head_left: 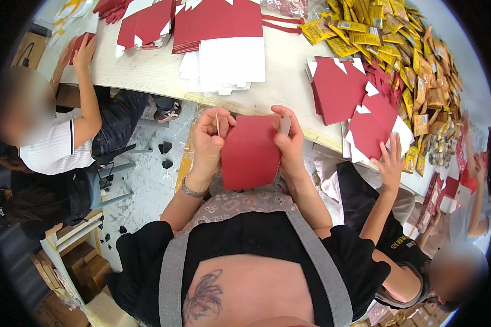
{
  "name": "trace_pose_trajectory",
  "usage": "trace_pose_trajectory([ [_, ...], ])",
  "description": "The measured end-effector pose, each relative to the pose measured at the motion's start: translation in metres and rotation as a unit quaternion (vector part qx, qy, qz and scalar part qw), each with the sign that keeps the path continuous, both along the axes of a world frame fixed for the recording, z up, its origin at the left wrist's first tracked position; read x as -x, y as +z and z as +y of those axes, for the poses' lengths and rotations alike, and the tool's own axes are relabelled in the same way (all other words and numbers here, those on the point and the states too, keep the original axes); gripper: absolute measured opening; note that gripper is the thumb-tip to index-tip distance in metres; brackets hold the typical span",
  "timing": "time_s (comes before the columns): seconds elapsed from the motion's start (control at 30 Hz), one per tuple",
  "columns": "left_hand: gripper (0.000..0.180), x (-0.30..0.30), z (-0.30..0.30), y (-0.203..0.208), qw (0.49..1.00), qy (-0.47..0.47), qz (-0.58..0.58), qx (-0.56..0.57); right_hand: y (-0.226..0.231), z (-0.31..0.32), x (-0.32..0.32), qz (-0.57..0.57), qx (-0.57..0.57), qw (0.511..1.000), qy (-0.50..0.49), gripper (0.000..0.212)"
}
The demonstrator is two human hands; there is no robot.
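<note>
In front of my chest, just off the table's near edge, I hold a red card box (250, 155) between both hands. Its broad red face is turned up, and small pale flaps stick up at its two sides. My left hand (207, 140) has its fingers bent around the left side, thumb and fingertips pinching the flap there. On the opposite side, my right hand (291, 143) grips the edge, with its thumb against the card and its fingers behind the other flap. The box's underside is hidden from view.
Red-and-white flat card blanks (218, 22) lie stacked on the white table (289, 71). More red blanks (341, 90) sit to the right, under a co-worker's hand (390, 161). Yellow packets (365, 32) are heaped at the far right. Another person's hands (82, 52) work at the left.
</note>
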State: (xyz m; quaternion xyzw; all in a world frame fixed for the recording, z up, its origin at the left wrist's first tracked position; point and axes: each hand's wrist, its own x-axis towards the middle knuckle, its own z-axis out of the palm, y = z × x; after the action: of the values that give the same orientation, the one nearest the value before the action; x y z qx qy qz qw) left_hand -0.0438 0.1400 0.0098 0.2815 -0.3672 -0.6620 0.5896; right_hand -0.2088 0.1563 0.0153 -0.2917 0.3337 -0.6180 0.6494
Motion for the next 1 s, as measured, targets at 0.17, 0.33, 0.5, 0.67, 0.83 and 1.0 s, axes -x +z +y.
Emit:
trace_pose_trajectory([
  [0.17,0.032,0.002,0.012,0.007,0.985,-0.007,-0.118,-0.126,0.003,0.014,0.007,-0.048,-0.121,0.991,0.024,0.020],
  [0.33,0.042,-0.031,0.053,0.015,0.947,-0.141,-0.279,0.076,0.004,0.049,0.025,0.245,-0.103,0.961,0.074,0.015],
  [0.5,0.031,-0.023,0.048,0.057,0.907,-0.168,-0.370,0.112,0.037,0.055,0.025,0.300,0.099,0.942,0.111,0.015],
  [0.67,0.036,-0.006,0.057,0.053,0.946,-0.098,-0.306,-0.038,0.048,0.051,0.018,0.270,0.002,0.951,0.152,0.051],
  [0.83,0.042,-0.018,0.037,0.071,0.822,-0.199,-0.478,0.237,0.033,0.042,0.022,0.258,0.041,0.943,0.207,0.066],
  [1.0,0.039,-0.021,0.002,0.097,0.816,-0.069,-0.453,0.352,0.040,0.045,0.026,0.410,0.158,0.892,0.107,0.116],
])
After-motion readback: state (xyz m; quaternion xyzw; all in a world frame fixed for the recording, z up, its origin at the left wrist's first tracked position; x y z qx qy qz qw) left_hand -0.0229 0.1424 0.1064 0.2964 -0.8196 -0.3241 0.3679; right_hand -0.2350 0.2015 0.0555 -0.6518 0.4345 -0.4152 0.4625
